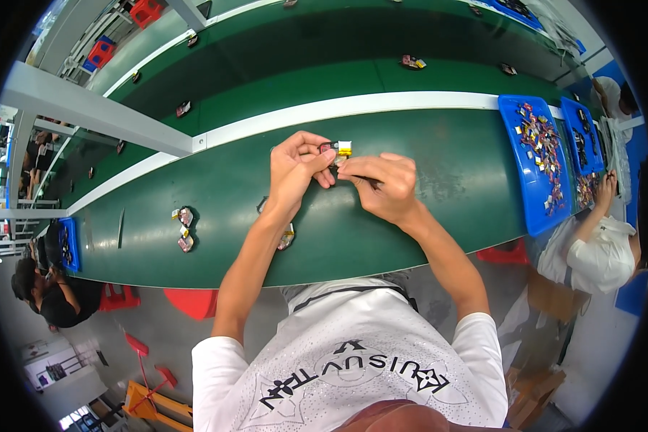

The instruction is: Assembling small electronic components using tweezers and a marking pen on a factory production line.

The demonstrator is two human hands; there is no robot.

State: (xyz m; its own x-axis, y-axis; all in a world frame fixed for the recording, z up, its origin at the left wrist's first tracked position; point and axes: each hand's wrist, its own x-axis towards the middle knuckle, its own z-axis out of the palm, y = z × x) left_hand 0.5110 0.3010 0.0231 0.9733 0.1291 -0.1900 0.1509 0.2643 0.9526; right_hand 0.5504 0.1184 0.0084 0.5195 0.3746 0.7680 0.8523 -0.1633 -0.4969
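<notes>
Above the green work surface my left hand (297,167) grips a small electronic part with a silver-and-yellow battery pack (345,148) between thumb and fingers. Dark wire shows beside its battery. My right hand (387,183) is closed in a pinch against the lower side of that part. A slim dark thing shows under its fingers; its kind is too small to make out. Similar small parts lie left of my hands: one part (186,216) and, just nearer, a second part (186,243). Another part (286,236) is half hidden behind my left forearm.
A blue tray (509,129) full of small wired parts stands at the right, beside a smaller blue tray (570,108). A thin pointed tool (120,227) lies at the left. Beyond a white rail (353,104), a green belt (317,72) carries scattered parts. People sit on both sides.
</notes>
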